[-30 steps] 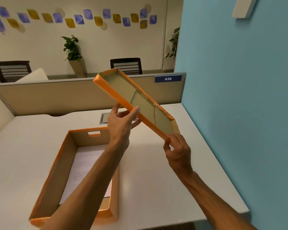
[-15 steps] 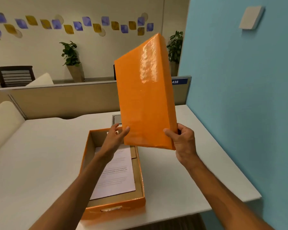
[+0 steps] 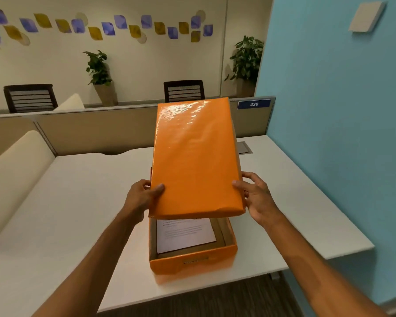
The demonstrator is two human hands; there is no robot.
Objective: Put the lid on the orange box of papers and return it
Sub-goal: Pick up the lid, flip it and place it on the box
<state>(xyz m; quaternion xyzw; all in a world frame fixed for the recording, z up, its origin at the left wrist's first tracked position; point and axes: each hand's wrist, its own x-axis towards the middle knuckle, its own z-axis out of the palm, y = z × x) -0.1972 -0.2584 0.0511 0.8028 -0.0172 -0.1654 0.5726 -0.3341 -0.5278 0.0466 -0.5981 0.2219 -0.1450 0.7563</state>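
Above the open orange box (image 3: pixel 193 263), the orange lid (image 3: pixel 193 156) is held glossy top face up, tilted so that its near edge sits lowest and its far end rises toward the partition (image 3: pixel 96 131). The lid is not seated: a gap shows between its near edge and the box rim, and the near part of the box interior is exposed. The left hand (image 3: pixel 142 197) holds a clenched grip on the lid's near left edge, thumb on the top face, fingers underneath. The right hand (image 3: pixel 257 197) grasps the near right edge in the same manner, thumb tip on top. Inside the box, printed papers (image 3: pixel 185 234) lie flat on the bottom. The box stands on the white tabletop (image 3: pixel 78 202), close to its near edge, with a slot handle in the near wall. A grey cable cover (image 3: pixel 244 148) is set in the tabletop beyond the lid. The partition carries a blue plate reading 438 (image 3: pixel 253 104). A blue wall (image 3: pixel 341 133) borders the tabletop on the right.
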